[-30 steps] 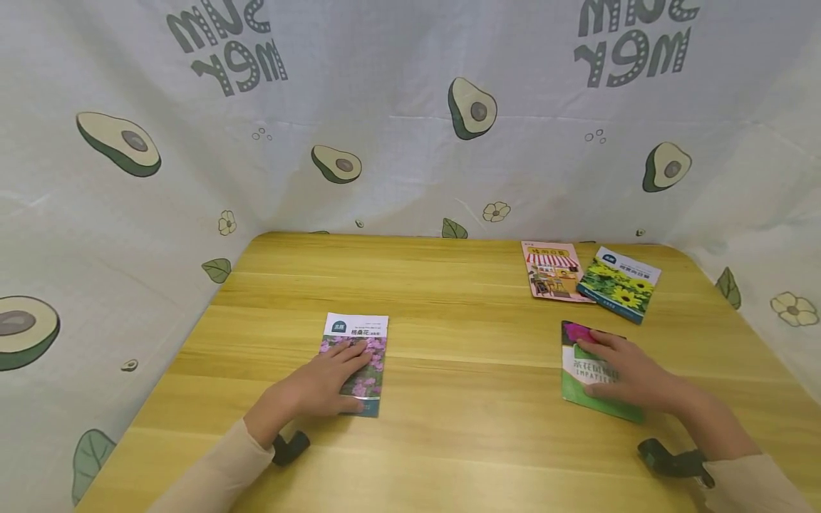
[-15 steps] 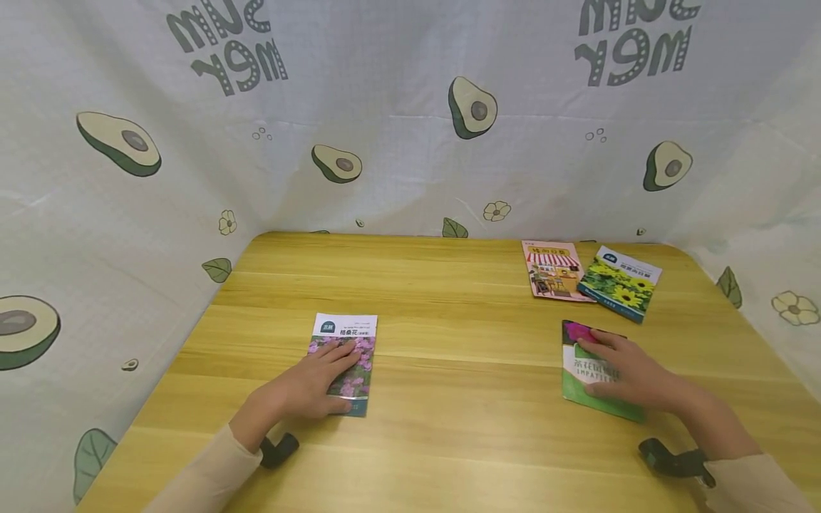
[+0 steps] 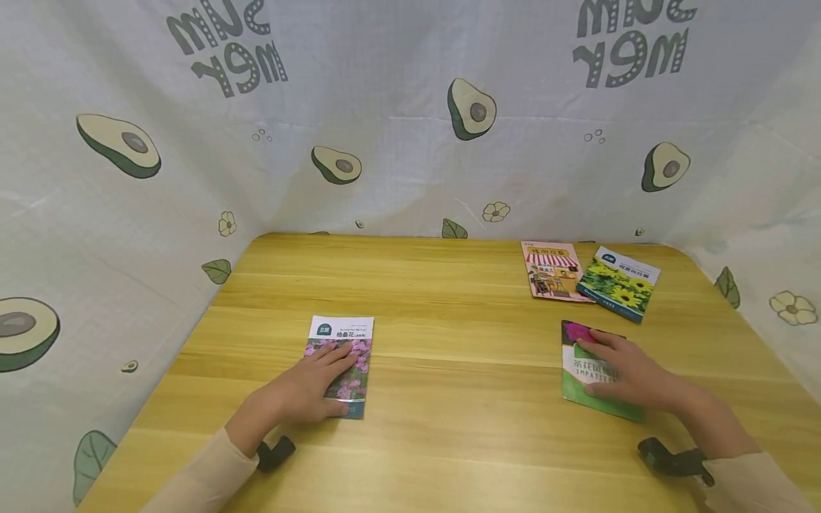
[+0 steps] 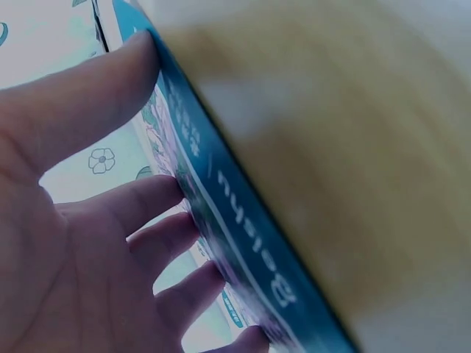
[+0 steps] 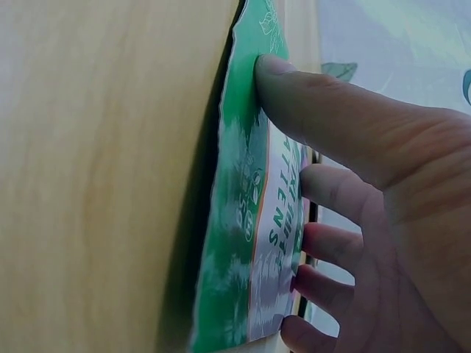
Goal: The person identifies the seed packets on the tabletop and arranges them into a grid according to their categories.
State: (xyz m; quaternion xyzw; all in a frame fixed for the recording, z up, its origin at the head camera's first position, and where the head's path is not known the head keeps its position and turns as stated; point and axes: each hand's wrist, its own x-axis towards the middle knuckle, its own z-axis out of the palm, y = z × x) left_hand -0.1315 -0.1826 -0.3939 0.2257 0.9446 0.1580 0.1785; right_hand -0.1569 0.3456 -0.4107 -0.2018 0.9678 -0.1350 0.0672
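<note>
My left hand (image 3: 306,388) lies over a seed packet with pink-purple flowers (image 3: 342,328), which is flat on the table. Its fingertips and thumb press on the face of that packet, and the palm stays raised in the left wrist view. On the right, my right hand (image 3: 633,374) rests on a green and white impatiens seed packet (image 3: 573,387). The thumb and fingertips touch its printed face, spread apart, in the right wrist view. Part of each packet is hidden under the hand.
Behind my right hand lie a pink packet with a shop drawing (image 3: 553,274) and a yellow-flower packet (image 3: 618,283), close together. The wooden table (image 3: 449,427) ends at a white avocado-print cloth (image 3: 398,85) at the back.
My left hand has slid the pink-purple flower packet a short way left across the table. My right hand and its packet look unmoved.
</note>
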